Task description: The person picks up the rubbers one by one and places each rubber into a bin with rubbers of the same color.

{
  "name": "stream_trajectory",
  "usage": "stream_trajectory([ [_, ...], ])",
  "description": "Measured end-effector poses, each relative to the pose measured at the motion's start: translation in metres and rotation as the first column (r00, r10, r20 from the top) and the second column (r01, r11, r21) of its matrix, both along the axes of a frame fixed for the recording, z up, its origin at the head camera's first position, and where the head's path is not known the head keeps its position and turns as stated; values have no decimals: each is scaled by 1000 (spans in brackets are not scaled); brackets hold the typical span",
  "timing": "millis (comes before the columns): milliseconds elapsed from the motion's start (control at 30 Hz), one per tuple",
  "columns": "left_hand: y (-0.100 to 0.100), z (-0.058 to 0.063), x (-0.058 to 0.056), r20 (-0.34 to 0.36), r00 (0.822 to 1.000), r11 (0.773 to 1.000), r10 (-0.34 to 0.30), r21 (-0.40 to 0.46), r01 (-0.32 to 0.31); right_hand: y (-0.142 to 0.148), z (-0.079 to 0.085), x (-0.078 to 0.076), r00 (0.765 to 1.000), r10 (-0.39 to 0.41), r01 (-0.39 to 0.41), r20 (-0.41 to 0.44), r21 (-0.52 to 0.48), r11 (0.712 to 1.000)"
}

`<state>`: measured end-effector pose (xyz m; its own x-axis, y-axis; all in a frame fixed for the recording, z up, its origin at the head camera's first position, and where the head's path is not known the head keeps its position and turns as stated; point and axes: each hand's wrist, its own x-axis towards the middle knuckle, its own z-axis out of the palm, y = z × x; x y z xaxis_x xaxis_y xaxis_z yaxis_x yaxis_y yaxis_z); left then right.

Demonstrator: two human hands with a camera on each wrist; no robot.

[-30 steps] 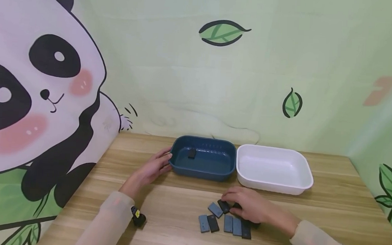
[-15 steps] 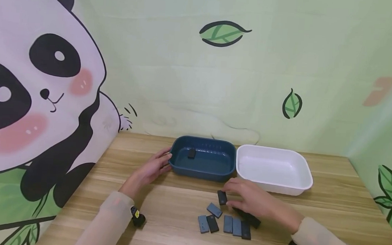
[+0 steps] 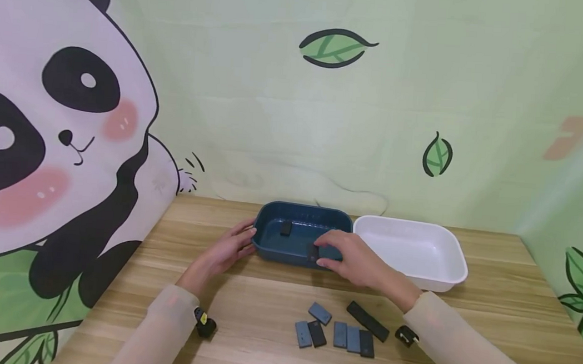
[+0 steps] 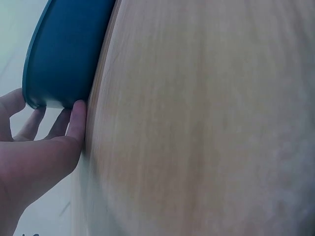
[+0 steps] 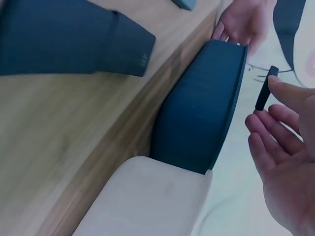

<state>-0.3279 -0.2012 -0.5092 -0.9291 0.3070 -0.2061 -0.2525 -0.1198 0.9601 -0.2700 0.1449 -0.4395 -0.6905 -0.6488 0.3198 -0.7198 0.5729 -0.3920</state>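
My right hand [image 3: 354, 258] pinches a small flat black block [image 5: 266, 88] between thumb and fingertips. It is over the front right part of the dark blue basin [image 3: 282, 254], above the rim in the right wrist view. Another black block [image 3: 286, 228] lies inside that basin, toward the left. At the basin's left end, my left hand [image 3: 227, 249] rests its fingertips against the outer wall. The left wrist view shows those fingers [image 4: 77, 120] extended and touching the basin's end.
A white basin [image 3: 415, 281] stands against the blue one's right end. Nearer on the wooden table [image 3: 253, 319] lie several blue-grey blocks [image 3: 320, 313] and black blocks [image 3: 317, 334], with a dark strip [image 3: 367, 321] of blocks end to end. A printed wall cloth rises behind.
My right hand has lifted a black block off the table and carried it forward and left to the blue basin. My left hand has stayed at the basin's end.
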Motion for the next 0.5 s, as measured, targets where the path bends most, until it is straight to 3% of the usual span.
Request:
stream_trajectory([
  [233,0,2,-1,4,1000,1000,8,-8,-8,-22,-6,-26,990,-138,141,36,-75,987],
  [500,1,1,-1,1,1000,1000,13,-7,-13,-39,-13,-56,973,-221,226,67,-86,970],
])
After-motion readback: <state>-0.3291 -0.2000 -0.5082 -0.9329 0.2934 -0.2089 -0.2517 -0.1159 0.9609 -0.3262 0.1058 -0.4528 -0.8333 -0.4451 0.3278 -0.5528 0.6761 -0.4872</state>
